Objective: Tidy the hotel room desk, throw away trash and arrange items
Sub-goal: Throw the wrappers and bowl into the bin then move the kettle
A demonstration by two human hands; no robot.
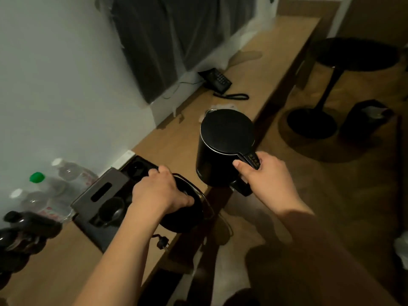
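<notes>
A long wooden desk (271,69) runs from 7 o'clock toward 1 o'clock. On it lie a black telephone (217,81) at 12 o'clock, a black tray (106,206) at 8 o'clock, and bottles (55,186) at 9 o'clock beside the wall.

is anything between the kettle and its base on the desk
Yes: the left hand grips the base, its fingers lying across the top. The kettle, held by the right hand, hangs beside it; otherwise nothing visible intervenes.
</notes>
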